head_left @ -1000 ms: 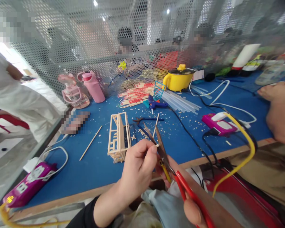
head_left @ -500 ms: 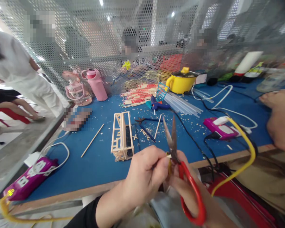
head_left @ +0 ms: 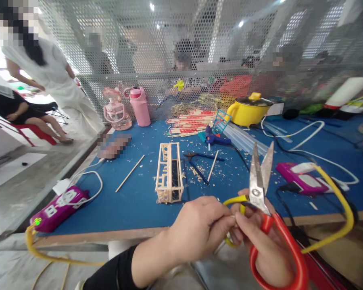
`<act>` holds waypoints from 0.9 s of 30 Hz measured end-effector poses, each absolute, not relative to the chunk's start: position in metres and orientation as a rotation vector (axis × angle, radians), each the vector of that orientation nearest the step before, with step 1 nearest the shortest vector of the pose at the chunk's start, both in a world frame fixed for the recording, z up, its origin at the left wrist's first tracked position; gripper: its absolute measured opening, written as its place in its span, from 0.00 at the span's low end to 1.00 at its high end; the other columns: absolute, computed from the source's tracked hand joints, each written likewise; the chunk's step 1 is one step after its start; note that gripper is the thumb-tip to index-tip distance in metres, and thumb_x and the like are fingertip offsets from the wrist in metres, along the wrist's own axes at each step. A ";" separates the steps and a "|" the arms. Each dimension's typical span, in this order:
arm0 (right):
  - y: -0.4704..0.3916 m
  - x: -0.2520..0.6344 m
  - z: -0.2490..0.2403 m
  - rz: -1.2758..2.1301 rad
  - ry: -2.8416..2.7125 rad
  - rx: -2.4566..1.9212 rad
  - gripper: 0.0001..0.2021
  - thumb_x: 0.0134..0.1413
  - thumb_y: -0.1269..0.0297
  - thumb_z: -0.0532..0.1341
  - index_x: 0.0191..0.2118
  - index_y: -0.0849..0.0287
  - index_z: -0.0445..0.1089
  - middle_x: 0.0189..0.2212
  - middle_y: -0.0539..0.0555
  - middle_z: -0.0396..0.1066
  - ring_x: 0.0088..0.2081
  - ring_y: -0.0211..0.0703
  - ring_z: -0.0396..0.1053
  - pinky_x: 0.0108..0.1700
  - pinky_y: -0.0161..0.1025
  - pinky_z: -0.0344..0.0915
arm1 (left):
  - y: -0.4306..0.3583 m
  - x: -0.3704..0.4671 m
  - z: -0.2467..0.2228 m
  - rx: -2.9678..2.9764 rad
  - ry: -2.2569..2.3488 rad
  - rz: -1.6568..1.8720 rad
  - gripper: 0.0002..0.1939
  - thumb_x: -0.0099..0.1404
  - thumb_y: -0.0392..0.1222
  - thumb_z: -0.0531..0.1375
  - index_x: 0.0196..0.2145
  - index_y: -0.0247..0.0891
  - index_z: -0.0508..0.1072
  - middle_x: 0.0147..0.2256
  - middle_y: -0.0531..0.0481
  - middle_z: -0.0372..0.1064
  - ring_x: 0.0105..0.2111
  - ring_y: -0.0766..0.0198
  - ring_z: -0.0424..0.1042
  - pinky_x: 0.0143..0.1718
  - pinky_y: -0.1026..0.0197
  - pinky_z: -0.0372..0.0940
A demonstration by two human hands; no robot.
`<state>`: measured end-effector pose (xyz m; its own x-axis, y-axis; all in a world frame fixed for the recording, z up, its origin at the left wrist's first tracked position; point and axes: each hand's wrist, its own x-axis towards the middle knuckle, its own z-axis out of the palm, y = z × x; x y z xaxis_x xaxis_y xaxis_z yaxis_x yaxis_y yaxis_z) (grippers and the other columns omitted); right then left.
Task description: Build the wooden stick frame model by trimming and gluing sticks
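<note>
My right hand is wrapped about a pair of scissors with red handles. The blades point up and stand apart, with nothing between them. My left hand is closed in a pinch, its fingertips meeting those of my right. A bent yellow strip loops around and behind the joined fingertips; part of it is hidden. Something thin and pale shows at the pinch, too small to name. Beyond my left hand, a small frame of wooden sticks stands on the blue table.
Blue-handled pliers, a glue gun and loose sticks lie about. Behind are clear glue sticks, bundled chopsticks, a yellow pot and pink bottles. Purple power strips flank both sides. A person stands left.
The view has swung left. My right hand has turned the scissors more upright and away from the left fingers. More of the yellow strip shows.
</note>
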<state>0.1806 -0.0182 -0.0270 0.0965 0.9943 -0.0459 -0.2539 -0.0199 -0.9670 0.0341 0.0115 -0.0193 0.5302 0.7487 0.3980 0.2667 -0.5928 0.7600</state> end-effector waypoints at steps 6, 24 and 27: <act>-0.017 0.182 -0.041 1.309 -0.998 -1.119 0.22 0.49 0.58 0.65 0.49 0.51 0.57 0.26 0.46 0.65 0.19 0.32 0.60 0.20 0.32 0.61 | 0.011 0.025 -0.022 2.221 0.791 0.897 0.08 0.66 0.39 0.52 0.32 0.34 0.69 0.28 0.48 0.68 0.30 0.66 0.65 0.33 0.65 0.60; 0.024 0.210 -0.048 0.886 -1.224 -1.618 0.09 0.47 0.57 0.61 0.31 0.57 0.65 0.19 0.47 0.64 0.20 0.39 0.64 0.24 0.36 0.62 | 0.016 0.032 -0.025 1.439 1.140 1.209 0.16 0.67 0.49 0.51 0.31 0.35 0.69 0.20 0.56 0.57 0.20 0.72 0.57 0.21 0.68 0.53; 0.005 0.198 -0.054 1.225 -1.200 -1.287 0.11 0.47 0.55 0.62 0.31 0.57 0.66 0.20 0.47 0.63 0.19 0.35 0.60 0.20 0.34 0.60 | 0.016 0.036 -0.020 1.342 1.063 1.232 0.15 0.67 0.50 0.52 0.31 0.36 0.67 0.20 0.57 0.57 0.18 0.73 0.57 0.19 0.68 0.54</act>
<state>0.1983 0.0049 -0.0541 0.0134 0.9982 -0.0586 0.0381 -0.0591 -0.9975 0.0362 0.0165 -0.0201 0.0999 0.9865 0.1297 -0.0161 -0.1287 0.9915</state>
